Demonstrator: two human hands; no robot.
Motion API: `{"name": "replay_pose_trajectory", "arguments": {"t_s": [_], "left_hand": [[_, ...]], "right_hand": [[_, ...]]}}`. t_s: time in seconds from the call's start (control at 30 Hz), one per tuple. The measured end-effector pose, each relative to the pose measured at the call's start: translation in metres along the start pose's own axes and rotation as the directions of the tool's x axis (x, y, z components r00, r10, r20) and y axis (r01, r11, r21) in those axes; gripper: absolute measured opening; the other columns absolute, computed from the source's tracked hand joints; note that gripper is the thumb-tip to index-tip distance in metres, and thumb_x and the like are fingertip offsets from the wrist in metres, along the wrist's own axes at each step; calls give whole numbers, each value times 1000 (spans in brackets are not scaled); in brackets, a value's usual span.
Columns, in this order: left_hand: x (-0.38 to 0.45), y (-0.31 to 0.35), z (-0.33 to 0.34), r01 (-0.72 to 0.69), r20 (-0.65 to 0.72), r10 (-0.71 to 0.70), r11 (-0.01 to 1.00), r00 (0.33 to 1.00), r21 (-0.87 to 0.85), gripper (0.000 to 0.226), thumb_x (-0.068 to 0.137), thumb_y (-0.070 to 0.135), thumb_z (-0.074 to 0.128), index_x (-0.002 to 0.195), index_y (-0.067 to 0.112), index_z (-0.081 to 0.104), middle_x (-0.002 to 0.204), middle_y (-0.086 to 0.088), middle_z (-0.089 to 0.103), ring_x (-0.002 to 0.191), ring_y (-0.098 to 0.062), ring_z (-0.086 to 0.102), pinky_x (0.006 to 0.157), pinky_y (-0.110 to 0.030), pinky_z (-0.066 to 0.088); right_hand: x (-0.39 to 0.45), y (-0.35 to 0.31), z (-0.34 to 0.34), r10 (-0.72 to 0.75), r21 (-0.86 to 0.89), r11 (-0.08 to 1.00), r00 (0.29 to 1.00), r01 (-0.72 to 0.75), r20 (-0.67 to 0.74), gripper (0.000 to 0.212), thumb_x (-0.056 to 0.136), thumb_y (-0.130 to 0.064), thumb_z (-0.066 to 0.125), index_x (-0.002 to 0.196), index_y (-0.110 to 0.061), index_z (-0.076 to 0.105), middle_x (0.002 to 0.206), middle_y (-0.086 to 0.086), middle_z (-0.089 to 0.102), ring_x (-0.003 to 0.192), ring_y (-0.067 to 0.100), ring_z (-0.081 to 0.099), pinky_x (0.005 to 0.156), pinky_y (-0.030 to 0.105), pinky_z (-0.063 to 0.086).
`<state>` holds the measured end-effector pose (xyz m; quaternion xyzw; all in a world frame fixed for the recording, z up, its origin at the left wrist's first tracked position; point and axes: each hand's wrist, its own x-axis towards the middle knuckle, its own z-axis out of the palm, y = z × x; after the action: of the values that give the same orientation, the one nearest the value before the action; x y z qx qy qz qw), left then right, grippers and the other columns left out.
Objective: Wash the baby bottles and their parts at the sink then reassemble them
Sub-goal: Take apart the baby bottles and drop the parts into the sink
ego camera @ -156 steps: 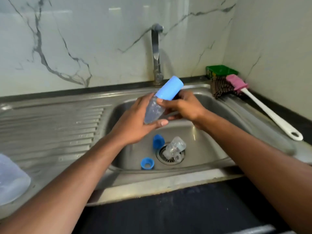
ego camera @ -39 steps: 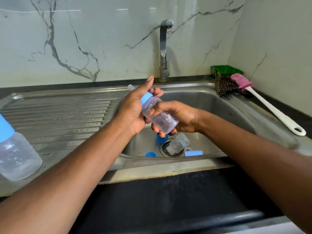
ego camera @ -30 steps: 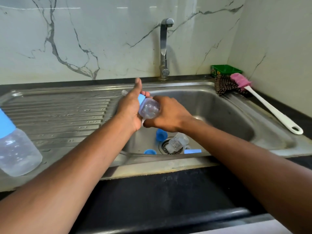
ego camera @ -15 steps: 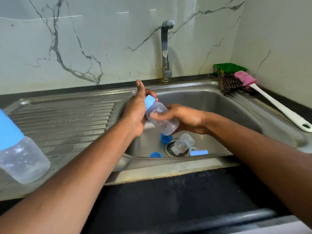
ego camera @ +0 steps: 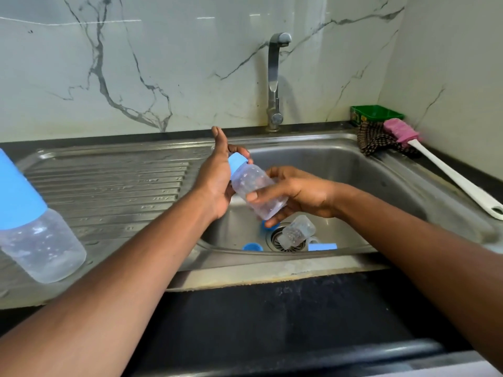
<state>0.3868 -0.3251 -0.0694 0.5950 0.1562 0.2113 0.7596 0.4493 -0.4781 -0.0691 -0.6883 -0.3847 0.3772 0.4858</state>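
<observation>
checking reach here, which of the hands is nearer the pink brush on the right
Right. The right hand is over the basin, holding the bottle; the left hand lies farther from the pink brush.

A tap (ego camera: 274, 77) is standing at twelve o'clock against the marble wall (ego camera: 163, 63). At two o'clock, a green tub (ego camera: 377, 112) is sitting by a dark cloth (ego camera: 375, 140), with a pink brush (ego camera: 435, 164) lying across it.

Glossy steel sink (ego camera: 340, 148), clear-plastic bottle (ego camera: 255, 191)

No text, label, brand or number can be read on anything at this sink.
</observation>
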Motion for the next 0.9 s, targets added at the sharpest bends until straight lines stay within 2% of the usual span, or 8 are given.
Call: {"name": "replay_pose_trajectory", "arguments": {"t_s": [0.1,0.27,0.37,0.47,0.57,0.67,0.77,0.9], "left_hand": [[-1,0,4,12,5,-12,1000,1000,16,68,90,75,30,63,20,59,62,2,62,61,-15,59,64,-30,45],[-2,4,3,-38,45,38,999,998,-1,67,94,70,28,66,18,59,61,0,62,56,-15,58,59,-29,44],[-1,3,5,-46,21,44,998,999,51,68,94,72,28,66,18,60,62,0,63,58,-16,59,60,-30,44],[5,-2,1,-73,-54,90,961,994,267,79,90,79,21,64,22,69,69,0,70,67,-19,63,69,-32,46],[8,-8,-5,-99,-82,174,824,981,558,88,87,83,14,88,19,75,87,-3,73,85,-21,67,75,-31,48],[6,-8,-5,-3,-104,78,815,991,580,89,88,82,13,111,17,70,103,-3,70,94,-19,63,74,-29,43],[4,-4,-4,4,-133,91,813,987,582,88,90,79,13,98,15,73,91,-5,68,75,-19,57,69,-31,41],[-1,5,-8,6,-154,100,819,983,574,82,94,74,17,79,16,73,65,1,53,58,-16,43,57,-30,33]], "right_hand": [[-1,3,4,-23,-81,997,996,16,-89,39,74,-19,84,108,-22,65,97,-4,65,94,11,63,75,31,59],[-1,-2,4,1,194,981,1000,0,-8,56,87,-51,59,122,-7,62,106,20,67,89,31,68,71,40,60],[3,-3,0,-25,226,973,998,38,-62,57,92,-50,45,118,-2,60,85,22,65,64,32,62,63,38,53],[6,1,-2,-40,76,995,978,57,-206,48,79,-44,66,106,-4,68,79,13,67,68,25,63,63,36,55],[5,5,-3,-98,-255,966,965,34,-244,33,73,-25,85,96,-4,73,88,16,72,81,30,70,73,37,59],[4,6,-2,-50,-208,978,967,-4,-250,39,75,-27,83,105,-5,70,99,22,71,90,37,71,77,44,62],[4,4,-1,-15,-296,954,975,-52,-221,47,81,-46,76,103,-6,67,88,19,72,68,31,71,68,39,60],[10,11,-10,-28,-438,892,953,-112,-301,54,86,-55,61,99,-3,68,90,18,67,73,30,66,61,35,54]]}}
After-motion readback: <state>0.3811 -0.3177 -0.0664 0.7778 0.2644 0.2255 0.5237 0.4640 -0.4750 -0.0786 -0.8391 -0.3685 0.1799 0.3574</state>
